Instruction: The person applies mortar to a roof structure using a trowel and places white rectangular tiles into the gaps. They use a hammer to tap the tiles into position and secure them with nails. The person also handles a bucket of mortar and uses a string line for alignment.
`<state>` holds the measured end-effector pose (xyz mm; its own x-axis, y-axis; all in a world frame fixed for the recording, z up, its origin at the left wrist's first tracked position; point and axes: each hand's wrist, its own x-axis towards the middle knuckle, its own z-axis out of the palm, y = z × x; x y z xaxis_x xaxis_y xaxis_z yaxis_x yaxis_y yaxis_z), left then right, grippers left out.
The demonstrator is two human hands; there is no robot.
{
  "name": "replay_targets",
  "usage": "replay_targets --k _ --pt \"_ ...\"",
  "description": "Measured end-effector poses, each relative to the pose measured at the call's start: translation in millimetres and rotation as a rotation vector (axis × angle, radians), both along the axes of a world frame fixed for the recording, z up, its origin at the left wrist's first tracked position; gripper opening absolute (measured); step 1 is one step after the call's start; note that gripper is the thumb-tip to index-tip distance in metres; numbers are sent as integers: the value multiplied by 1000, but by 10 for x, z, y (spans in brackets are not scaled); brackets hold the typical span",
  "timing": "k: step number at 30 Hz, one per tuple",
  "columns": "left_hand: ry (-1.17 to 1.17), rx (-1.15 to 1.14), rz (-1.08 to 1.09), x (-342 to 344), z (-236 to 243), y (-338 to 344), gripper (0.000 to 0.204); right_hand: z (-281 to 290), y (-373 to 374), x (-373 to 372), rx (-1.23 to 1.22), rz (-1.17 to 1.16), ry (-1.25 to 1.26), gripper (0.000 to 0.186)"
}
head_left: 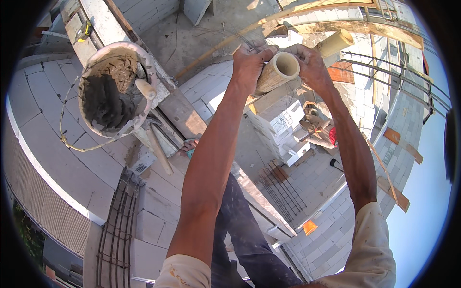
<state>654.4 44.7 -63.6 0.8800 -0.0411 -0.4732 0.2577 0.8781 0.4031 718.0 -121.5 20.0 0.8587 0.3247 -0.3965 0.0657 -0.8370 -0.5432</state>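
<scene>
Both my arms reach forward to the open end of an upright bamboo pole (270, 79). On its left side, my left hand (253, 60) is closed, thumb pressed against the fingers. My right hand (309, 65) is closed at the pole's right side, next to a second bamboo piece (335, 43) lying crosswise behind. Thin wire strands show beside the fingers, but what each hand pinches is hidden. At left, a bucket (85, 103) holds wet grey mortar (108, 103), with a wooden tool handle (145, 89) leaning over its rim.
Below the bucket lies a wooden-handled tool (159, 150); a tape measure (83, 31) rests on the plank beyond. Rebar cages (115, 230) run along the block wall (57, 139). Another person (319, 127) works lower down at right. An orange object (309, 227) lies below.
</scene>
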Motion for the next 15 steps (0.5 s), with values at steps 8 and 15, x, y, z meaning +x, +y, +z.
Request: replay_targets --k 8,15 --pt "88 50 6 37 -33 -42 20 72 -12 29 103 -130 129 34" --pt "310 135 -41 108 -127 -91 27 945 -129 96 149 -205 -149 33"
